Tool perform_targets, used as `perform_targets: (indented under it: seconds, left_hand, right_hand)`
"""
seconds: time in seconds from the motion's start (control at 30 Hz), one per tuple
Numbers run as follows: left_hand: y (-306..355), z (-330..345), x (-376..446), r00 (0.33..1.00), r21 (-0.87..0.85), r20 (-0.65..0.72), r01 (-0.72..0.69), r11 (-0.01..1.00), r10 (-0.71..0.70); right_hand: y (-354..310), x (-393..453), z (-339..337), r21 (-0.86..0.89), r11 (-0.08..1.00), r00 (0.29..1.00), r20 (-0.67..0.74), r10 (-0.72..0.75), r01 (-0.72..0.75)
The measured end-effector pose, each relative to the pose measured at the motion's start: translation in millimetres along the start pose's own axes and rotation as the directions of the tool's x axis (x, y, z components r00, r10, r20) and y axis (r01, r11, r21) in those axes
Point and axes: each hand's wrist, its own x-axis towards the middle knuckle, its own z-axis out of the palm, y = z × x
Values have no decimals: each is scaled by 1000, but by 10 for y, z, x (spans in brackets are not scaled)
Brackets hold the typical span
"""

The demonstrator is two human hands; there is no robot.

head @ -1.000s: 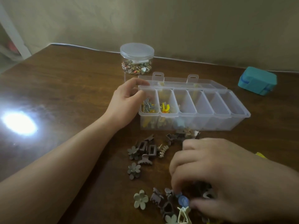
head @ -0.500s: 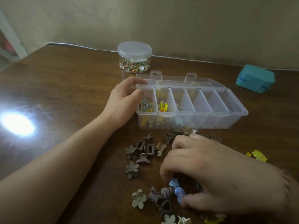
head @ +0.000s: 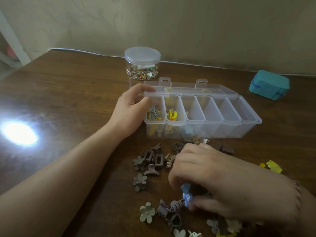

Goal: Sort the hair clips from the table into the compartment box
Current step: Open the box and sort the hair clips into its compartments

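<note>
Left hand (head: 131, 108) curled on left end of clear compartment box (head: 246, 124), six compartments, two holding clips, right hand (head: 220, 182) pinching one blue hair clip (head: 186, 194) over loose clips (head: 150, 161) near table's (head: 68, 93) front edge

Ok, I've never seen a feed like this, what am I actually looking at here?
There is no machine: a head-worn camera looks down at a person's two bare hands. The left hand holds the end of a clear compartment box, whose two leftmost compartments already hold clips. The right hand pinches a blue hair clip over a scatter of brown and beige hair clips on the wooden table. Behind stand a lidded jar of trinkets and a teal case.
</note>
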Motion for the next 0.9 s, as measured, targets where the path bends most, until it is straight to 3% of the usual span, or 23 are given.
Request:
perform_targets:
  seconds: [0.27, 0.37, 0.43, 0.5, 0.57, 0.63, 0.8, 0.9]
  left_hand:
    - [-12, 4, 11, 1000, -28, 9, -16, 999, 16]
    - [-19, 12, 16, 1000, -33, -1, -21, 999, 21]
    - [-21, 15, 14, 1000, -31, 3, -26, 999, 26]
    - [-19, 9, 15, 1000, -34, 4, -24, 999, 24]
    - [-10, 11, 12, 1000, -37, 4, -23, 999, 23]
    - [-1, 12, 8, 999, -40, 9, -30, 999, 31]
    - [3, 9, -2, 1000, -27, 14, -25, 999, 26]
    - [-12, -1, 7, 1000, -13, -1, -23, 1000, 23]
  right_hand:
    - [104, 7, 4, 138, 989, 992, -112, 67, -51]
    - [128, -57, -85, 248, 967, 958, -259, 122, -56]
    - [150, -71, -151, 365, 929, 890, -405, 211, -54]
    - [211, -25, -202, 470, 881, 748, -567, 344, -49]
    - [321, 61, -223, 481, 874, 562, -703, 436, -76]
    - [422, 154, -204, 424, 889, 481, -751, 452, -174]
    - [453, 85, -163, 161, 932, 565, -757, 327, -324]
    - [335, -120, -219, 69, 964, 766, -593, 248, -258]
